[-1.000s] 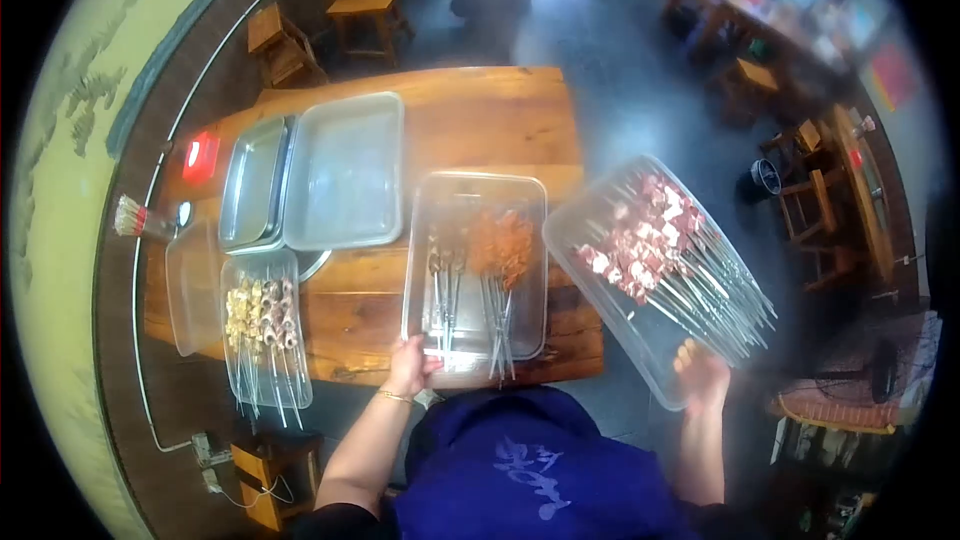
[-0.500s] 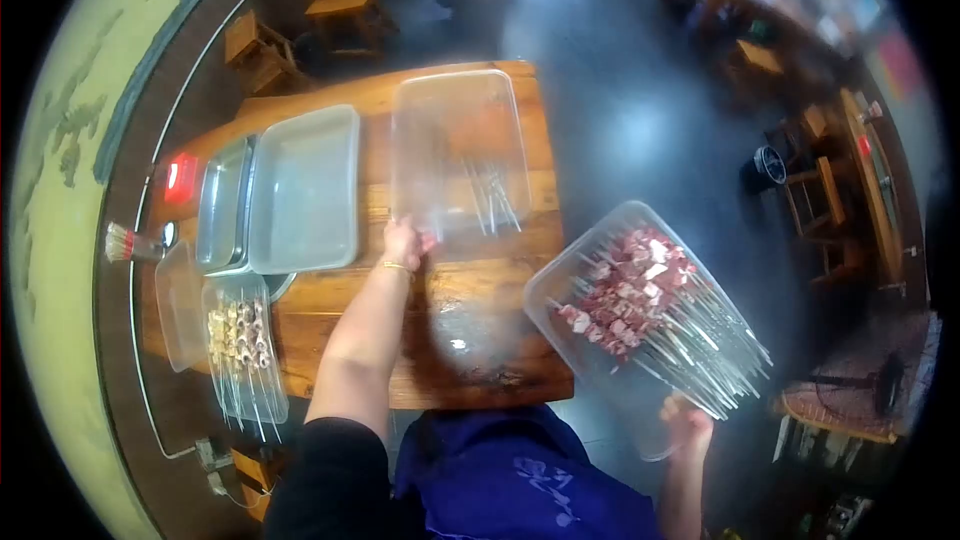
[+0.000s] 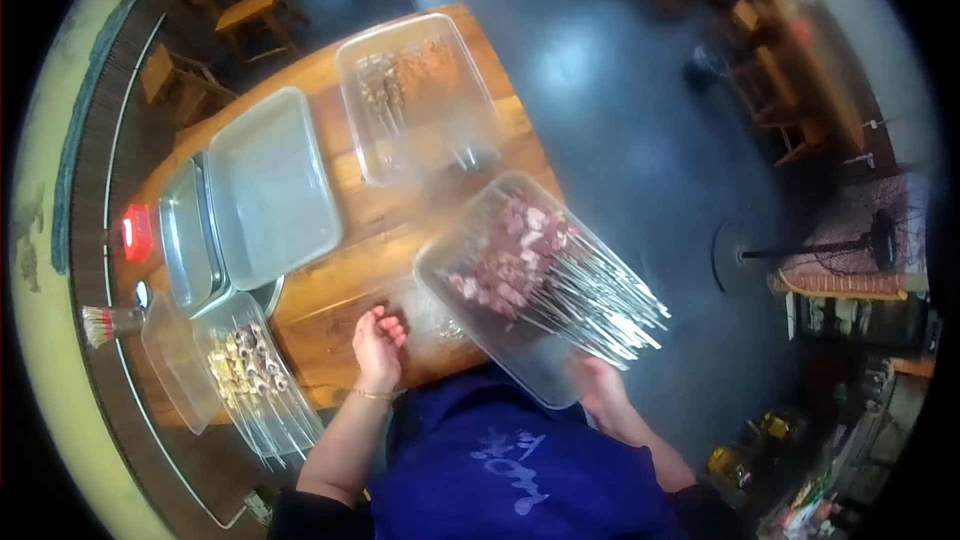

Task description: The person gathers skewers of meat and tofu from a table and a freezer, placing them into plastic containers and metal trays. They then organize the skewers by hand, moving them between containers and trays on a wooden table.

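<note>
My right hand [image 3: 598, 387] grips the near corner of a clear plastic tray [image 3: 470, 325] loaded with red meat skewers [image 3: 515, 252], held over the near right part of the wooden table [image 3: 345, 230]. The metal skewer ends stick out past the tray's right rim. My left hand [image 3: 377, 345] rests on the table near its front edge, holding nothing, fingers loosely curled. A second clear tray with meat skewers [image 3: 415, 90] lies at the far end of the table, away from both hands.
Two empty metal trays [image 3: 270, 185] lie side by side on the table's left. A small clear tray of pale skewers [image 3: 250, 370] overhangs the near left edge. A red device [image 3: 136, 232] and a bundle of sticks [image 3: 105, 321] sit beside the wall. A fan [image 3: 880, 240] stands on the floor right.
My left hand pushed the second skewer tray to the table's far end, let go and drew back to the near edge. My right hand brought the meat tray left, over the table.
</note>
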Tool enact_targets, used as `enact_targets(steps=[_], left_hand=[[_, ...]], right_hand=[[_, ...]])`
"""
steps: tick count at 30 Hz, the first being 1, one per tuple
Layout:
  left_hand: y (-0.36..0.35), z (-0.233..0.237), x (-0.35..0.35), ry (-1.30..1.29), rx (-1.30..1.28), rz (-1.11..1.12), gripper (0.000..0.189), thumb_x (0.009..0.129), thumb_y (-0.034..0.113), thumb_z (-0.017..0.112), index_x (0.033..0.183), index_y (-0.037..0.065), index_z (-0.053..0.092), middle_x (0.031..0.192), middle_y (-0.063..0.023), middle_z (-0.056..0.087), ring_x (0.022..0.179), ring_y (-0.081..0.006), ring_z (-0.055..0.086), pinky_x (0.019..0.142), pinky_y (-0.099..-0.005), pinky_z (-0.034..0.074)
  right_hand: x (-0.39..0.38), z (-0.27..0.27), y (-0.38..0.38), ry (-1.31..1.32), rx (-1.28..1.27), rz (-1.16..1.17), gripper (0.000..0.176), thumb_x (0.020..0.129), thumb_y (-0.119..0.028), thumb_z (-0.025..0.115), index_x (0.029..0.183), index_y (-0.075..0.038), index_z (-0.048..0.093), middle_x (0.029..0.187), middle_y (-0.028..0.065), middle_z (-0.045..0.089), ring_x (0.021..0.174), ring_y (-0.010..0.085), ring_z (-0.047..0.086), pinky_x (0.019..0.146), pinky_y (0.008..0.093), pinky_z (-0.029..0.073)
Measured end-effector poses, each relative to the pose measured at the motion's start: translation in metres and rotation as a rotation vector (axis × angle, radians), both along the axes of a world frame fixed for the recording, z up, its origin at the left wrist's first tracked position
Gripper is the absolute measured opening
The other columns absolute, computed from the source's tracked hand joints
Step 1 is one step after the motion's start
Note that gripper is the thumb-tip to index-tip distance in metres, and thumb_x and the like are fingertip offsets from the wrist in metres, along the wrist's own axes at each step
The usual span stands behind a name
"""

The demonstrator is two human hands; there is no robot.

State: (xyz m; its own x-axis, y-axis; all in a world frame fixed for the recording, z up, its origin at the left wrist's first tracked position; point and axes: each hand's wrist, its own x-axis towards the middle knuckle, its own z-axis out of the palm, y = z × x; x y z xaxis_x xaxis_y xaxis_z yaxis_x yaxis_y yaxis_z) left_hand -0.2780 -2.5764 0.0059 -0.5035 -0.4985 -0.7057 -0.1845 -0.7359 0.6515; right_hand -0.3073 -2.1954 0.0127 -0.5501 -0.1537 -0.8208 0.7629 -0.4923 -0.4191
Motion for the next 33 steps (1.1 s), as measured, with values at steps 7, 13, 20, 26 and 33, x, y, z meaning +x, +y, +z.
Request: enact_targets(steps=[7,13,20,26,33], left_hand=[[0.012,0.046,0.017,0.106,0.139,-0.328,0.024,0.095,0.021,0.051,0.113,0.007,0.057,0.091,-0.0069,0.065,0.08,-0.0178,0.062,0.072,-0.0321,0.053],[0.038,0.056,-0.019,0.07,0.431,-0.621,0.048,0.095,0.021,0.051,0.136,0.002,0.037,0.129,-0.0155,0.05,0.114,-0.0247,0.053,0.094,-0.0393,0.046],[0.085,-0.002,-0.043,-0.046,0.6,-0.637,0.059,0.093,0.03,0.051,0.14,0.001,0.03,0.145,-0.0129,0.034,0.135,-0.0258,0.029,0.112,-0.0434,0.02],[0.101,-0.019,-0.046,-0.049,0.588,-0.567,0.032,0.093,0.031,0.049,0.116,0.009,0.051,0.118,-0.0039,0.053,0.11,-0.0196,0.046,0.099,-0.0366,0.033],[0.131,-0.006,-0.064,0.132,0.803,-0.485,0.038,0.091,0.038,0.056,0.117,0.01,0.058,0.115,-0.0044,0.062,0.105,-0.0208,0.056,0.096,-0.0365,0.041]], right_hand=[[0.053,0.011,-0.08,-0.278,-0.232,0.089,0.03,0.092,-0.018,0.055,0.119,-0.003,0.056,0.115,0.0131,0.061,0.106,0.026,0.058,0.093,0.0417,0.047],[0.039,0.056,-0.067,0.743,0.752,0.624,0.019,0.089,-0.011,0.061,0.105,-0.003,0.066,0.101,0.0089,0.068,0.089,0.0183,0.064,0.079,0.0283,0.051],[-0.062,0.029,-0.08,0.888,1.595,0.84,0.061,0.077,-0.024,0.068,0.127,0.004,0.048,0.123,0.0218,0.054,0.113,0.0364,0.049,0.1,0.042,0.038],[-0.063,0.029,-0.097,0.851,1.595,0.795,0.076,0.072,-0.033,0.071,0.133,0.003,0.042,0.131,0.0225,0.044,0.12,0.038,0.04,0.102,0.045,0.033],[-0.066,0.038,-0.092,0.802,1.43,0.883,0.074,0.072,-0.039,0.071,0.129,0.001,0.046,0.126,0.0229,0.049,0.112,0.0382,0.047,0.097,0.0435,0.039]])
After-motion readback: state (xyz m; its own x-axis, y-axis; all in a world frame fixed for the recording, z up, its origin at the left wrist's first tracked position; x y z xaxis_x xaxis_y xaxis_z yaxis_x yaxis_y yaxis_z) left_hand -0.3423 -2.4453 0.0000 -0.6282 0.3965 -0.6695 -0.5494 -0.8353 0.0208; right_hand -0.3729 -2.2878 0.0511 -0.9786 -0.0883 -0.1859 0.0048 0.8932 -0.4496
